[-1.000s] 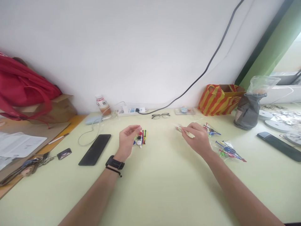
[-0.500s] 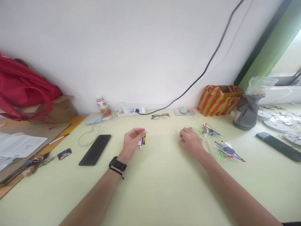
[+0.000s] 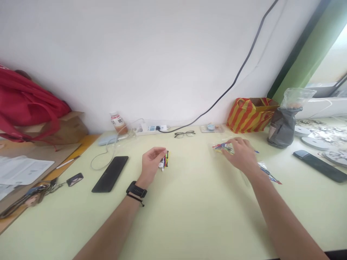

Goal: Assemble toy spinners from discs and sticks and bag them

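My left hand [image 3: 154, 161] is closed in a pinch round a small bunch of thin coloured plastic pieces [image 3: 165, 161], with yellow, red, black and white parts showing. My right hand [image 3: 242, 155] hovers over the clear plastic packets on the right, its thumb and fingers apart. Left of its fingertips lies a clear packet of coloured plastic pieces [image 3: 221, 146]. Another packet [image 3: 268, 172], with blue and red pieces, is partly hidden by my right wrist. Whether the right fingertips touch a packet is unclear.
A black phone [image 3: 110, 174] lies left of my left hand, and another dark phone [image 3: 320, 166] on the far right. Along the wall are a power strip [image 3: 148, 130], glasses [image 3: 184, 134], a bottle [image 3: 118, 123], a striped bag [image 3: 251, 117] and a grey bag [image 3: 282, 130].
My right hand has moved right and its fingers have spread. The packet that was mostly beneath it now shows to its left, while other packets are covered. My left hand has stayed in place.
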`<action>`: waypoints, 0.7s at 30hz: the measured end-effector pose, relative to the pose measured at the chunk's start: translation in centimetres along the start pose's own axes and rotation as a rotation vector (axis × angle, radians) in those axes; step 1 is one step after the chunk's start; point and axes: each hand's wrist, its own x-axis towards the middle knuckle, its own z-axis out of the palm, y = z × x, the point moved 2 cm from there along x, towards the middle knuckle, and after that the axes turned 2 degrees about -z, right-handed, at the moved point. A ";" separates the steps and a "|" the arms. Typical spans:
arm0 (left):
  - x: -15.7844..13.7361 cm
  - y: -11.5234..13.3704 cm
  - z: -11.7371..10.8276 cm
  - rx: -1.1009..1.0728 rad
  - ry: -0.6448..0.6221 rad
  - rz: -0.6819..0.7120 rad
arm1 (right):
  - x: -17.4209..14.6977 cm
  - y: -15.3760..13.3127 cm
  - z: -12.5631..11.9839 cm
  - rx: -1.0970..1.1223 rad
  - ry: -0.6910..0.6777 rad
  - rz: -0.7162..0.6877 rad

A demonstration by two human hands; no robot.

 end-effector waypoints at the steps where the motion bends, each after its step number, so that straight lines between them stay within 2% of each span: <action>1: 0.0 0.0 0.0 0.009 0.001 -0.001 | -0.8 1.0 -0.6 -0.049 -0.023 0.077; 4: 0.1 -0.1 -0.1 0.061 0.025 0.027 | -3.9 4.2 -1.0 -0.142 -0.174 0.211; 5: 0.2 -0.2 -0.2 0.093 0.042 0.052 | -4.9 5.3 -0.8 -0.153 -0.227 0.214; 7: 0.4 -0.2 -0.6 0.194 0.089 0.117 | -6.1 7.0 -0.1 -0.131 -0.307 0.134; 11: 0.8 -0.1 -1.7 0.526 0.255 0.233 | -5.5 9.4 0.5 -0.068 -0.270 0.009; 13: 0.8 -0.1 -2.1 0.680 0.296 0.253 | -4.4 9.9 0.2 -0.071 -0.219 -0.026; 17: 0.5 -0.8 -1.9 0.952 0.165 0.272 | -3.0 9.3 -1.1 -0.065 -0.035 -0.042; 19: 0.1 -1.6 -1.4 1.044 0.075 0.253 | -2.8 7.5 -1.6 0.008 0.044 -0.102; 21: -0.6 -2.3 -0.6 1.106 -0.014 0.228 | -2.9 4.9 -2.0 0.088 0.036 -0.191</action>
